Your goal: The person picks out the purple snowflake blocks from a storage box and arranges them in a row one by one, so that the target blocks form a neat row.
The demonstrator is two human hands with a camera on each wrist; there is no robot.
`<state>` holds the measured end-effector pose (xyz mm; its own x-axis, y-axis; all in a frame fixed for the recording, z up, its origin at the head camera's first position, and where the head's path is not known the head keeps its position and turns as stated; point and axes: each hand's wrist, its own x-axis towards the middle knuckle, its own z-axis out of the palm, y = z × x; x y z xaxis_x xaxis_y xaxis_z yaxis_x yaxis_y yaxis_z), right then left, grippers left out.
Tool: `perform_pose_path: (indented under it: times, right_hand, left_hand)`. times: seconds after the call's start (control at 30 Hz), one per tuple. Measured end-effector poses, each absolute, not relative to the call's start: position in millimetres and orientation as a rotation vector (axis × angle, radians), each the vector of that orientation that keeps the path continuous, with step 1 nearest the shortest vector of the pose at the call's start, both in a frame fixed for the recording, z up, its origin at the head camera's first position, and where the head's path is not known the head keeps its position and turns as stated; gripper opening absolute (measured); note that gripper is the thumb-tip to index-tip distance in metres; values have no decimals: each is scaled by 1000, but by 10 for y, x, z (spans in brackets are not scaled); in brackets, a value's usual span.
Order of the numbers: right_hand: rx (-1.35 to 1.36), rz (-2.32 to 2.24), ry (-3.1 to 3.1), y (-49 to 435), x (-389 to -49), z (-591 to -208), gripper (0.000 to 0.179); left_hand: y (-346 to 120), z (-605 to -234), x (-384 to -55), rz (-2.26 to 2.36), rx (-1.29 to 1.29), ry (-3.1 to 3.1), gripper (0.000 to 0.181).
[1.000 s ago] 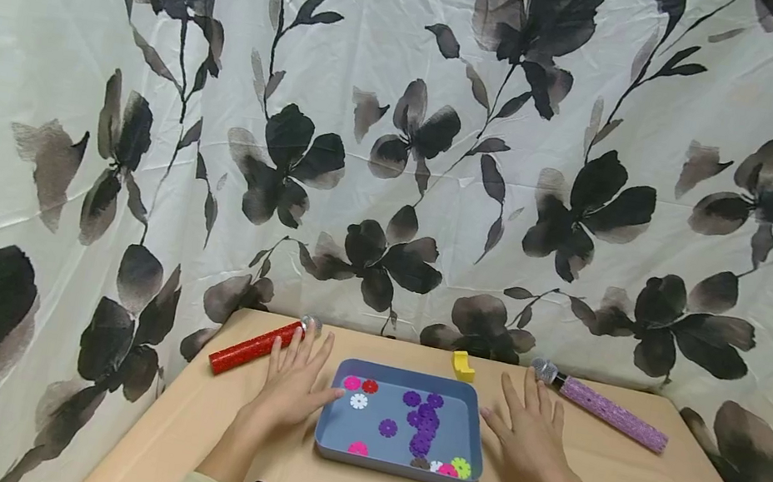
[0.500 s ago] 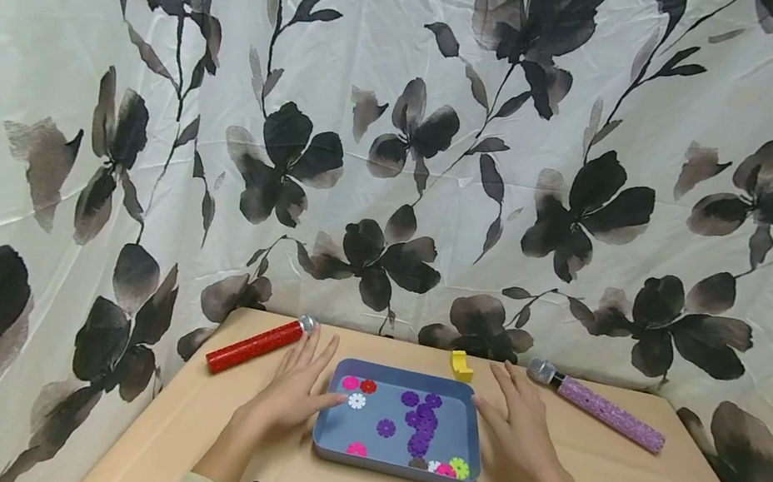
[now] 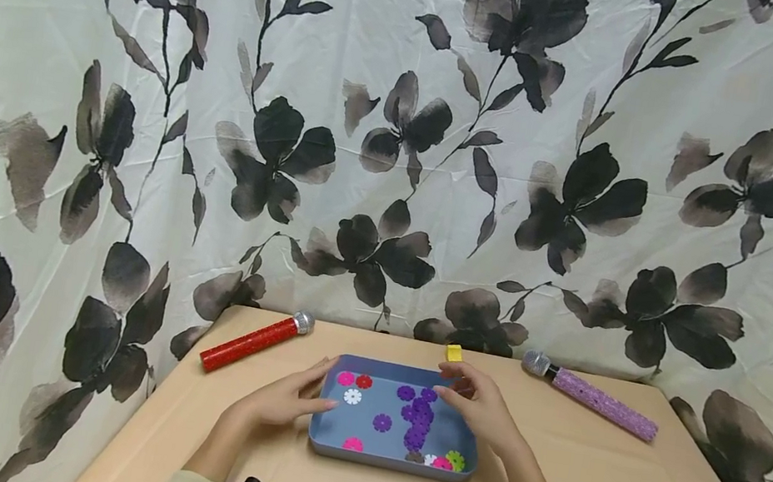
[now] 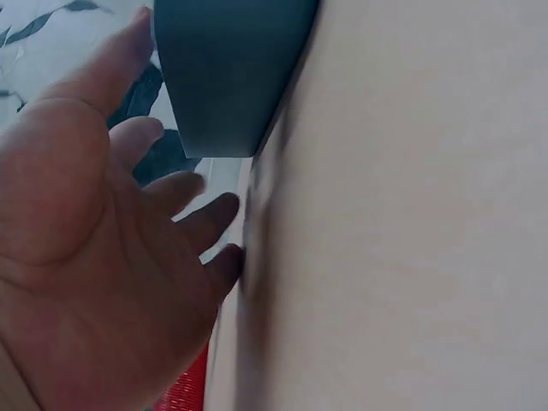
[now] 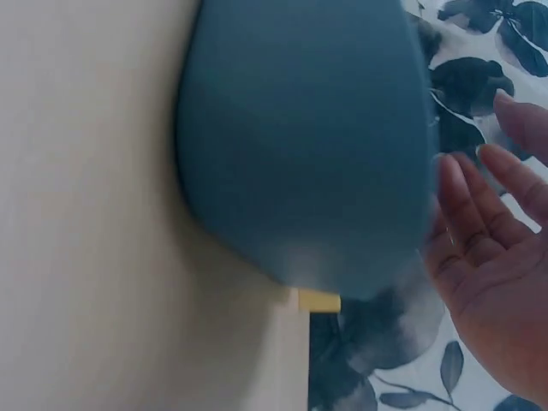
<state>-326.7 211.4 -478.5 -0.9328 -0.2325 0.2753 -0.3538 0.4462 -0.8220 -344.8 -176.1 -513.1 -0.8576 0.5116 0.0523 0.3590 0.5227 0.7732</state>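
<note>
A blue-grey tray (image 3: 382, 461) sits on the table with small snowflake-shaped discs in it. Purple discs (image 3: 418, 427) cluster right of its middle, and a white disc (image 3: 352, 397) lies at the left among pink and red ones. My left hand (image 3: 286, 395) is beside the tray's left wall, fingers loosely bent, thumb by the rim; the left wrist view shows its palm (image 4: 111, 248) empty. Over the tray's back right part hovers my right hand (image 3: 485, 408), fingers half curled. In the right wrist view no object shows in that hand (image 5: 492, 257), which is past the tray wall (image 5: 308, 145).
A red microphone (image 3: 252, 344) lies at the back left, a purple glitter microphone (image 3: 603, 403) at the back right. Behind the tray stands a small yellow piece (image 3: 454, 354), partly hidden by the right hand. A floral curtain (image 3: 401, 151) hangs behind the table.
My right hand has moved left from beside the tray to over its back right part, and its fingers have bent. My left hand's spread fingers have drawn in beside the left wall.
</note>
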Motion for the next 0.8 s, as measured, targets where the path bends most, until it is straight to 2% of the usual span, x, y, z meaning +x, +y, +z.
perform_pose_path:
  times: [0.13, 0.4, 0.67, 0.8]
  right_hand:
    - [613, 1486, -2602, 2030, -3289, -4826, 29]
    - [909, 1232, -2750, 1947, -3238, -4973, 27]
    - [1019, 1026, -2845, 1844, -3170, -5045, 17]
    - [978, 909, -2886, 1800, -3162, -5060, 14]
  left_hand:
    - [-1782, -5188, -3482, 1247, 780, 2506, 83]
    - [-1829, -5225, -3482, 1270, 737, 2464, 79]
    - [-1838, -5232, -3484, 1276, 730, 2457, 77]
    - [-1826, -5195, -3485, 1273, 725, 2461, 77]
